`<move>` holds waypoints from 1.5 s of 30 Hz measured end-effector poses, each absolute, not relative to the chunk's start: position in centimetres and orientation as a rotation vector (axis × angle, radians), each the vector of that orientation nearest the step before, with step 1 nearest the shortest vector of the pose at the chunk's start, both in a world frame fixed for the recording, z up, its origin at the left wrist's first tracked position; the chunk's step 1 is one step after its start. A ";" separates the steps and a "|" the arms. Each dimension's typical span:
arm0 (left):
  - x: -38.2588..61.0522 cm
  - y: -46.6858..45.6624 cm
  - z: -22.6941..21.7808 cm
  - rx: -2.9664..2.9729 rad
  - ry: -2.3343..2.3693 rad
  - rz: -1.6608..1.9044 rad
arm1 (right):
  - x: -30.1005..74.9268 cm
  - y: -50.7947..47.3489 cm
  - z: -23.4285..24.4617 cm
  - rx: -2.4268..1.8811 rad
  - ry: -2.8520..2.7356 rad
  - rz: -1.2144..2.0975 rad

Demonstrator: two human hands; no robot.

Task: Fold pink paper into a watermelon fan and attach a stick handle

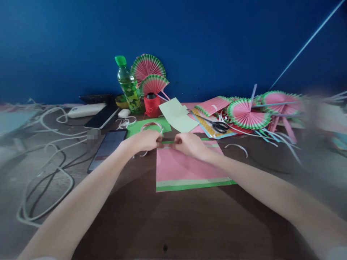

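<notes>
A pink paper sheet [179, 164] lies on the dark table, with green and pale green strips along its near and far edges. My left hand [148, 140] is closed at the sheet's far left corner, fingertips pinched on its edge. Close by on the right, my right hand [191, 144] has its fingers curled and pressed together on the same far edge. Between them shows a short stretch of the pale strip [166, 145]. My fingers partly hide that edge, so whether they grip the sheet or just the strip is hard to see.
Behind my hands lie pale green paper [179, 115], green paper [132, 126] and black-handled scissors [220, 126]. Folded watermelon fans [249, 113] are heaped at right. A green bottle [128, 86], a red spool [152, 104], a phone [108, 148] and white cables [72, 180] stand or lie left.
</notes>
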State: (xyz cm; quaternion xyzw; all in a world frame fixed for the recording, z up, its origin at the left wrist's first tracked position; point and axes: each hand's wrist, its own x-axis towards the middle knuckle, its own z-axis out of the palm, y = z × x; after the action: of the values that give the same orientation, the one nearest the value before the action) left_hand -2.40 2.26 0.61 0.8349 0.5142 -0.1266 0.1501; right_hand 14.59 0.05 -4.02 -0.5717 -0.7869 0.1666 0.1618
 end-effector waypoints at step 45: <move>-2.7 2.0 1.1 2.234 1.717 -0.303 | 16.3 0.9 -3.8 -1.553 -2.317 0.420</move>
State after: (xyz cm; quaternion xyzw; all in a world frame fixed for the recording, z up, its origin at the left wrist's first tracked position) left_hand -2.67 2.05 1.07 0.7790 0.5987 -0.1056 0.1535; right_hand 16.28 0.86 -3.83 -0.5434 -0.8109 0.1471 0.1599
